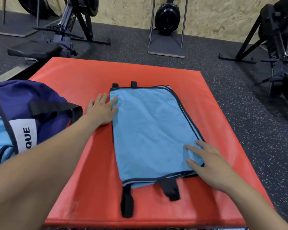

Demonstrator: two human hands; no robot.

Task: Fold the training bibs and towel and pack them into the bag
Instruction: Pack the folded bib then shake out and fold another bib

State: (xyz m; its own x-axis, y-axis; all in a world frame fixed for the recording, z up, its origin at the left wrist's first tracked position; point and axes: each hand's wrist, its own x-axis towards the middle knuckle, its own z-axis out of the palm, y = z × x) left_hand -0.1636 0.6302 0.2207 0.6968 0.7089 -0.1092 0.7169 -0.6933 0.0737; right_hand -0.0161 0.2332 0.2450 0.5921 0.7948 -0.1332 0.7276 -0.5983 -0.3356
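The left hand [101,112] and right hand [204,163] lay flat, fingers straight, on a half-folded blue bib [150,130] upon the red mat [83,77], probably awaiting a further fold before bagging.

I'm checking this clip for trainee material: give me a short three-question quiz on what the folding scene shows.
1. True or false: the light blue bib lies flat on the red mat.
2. Which hand rests on the bib's near right corner? A) left hand B) right hand C) neither
3. Fill in: the dark blue bag sits to the ____ of the bib.

Key: 1 true. 2 B; its fingers lie spread and straight on the cloth, while the left hand touches the bib's far left edge. 3 left.
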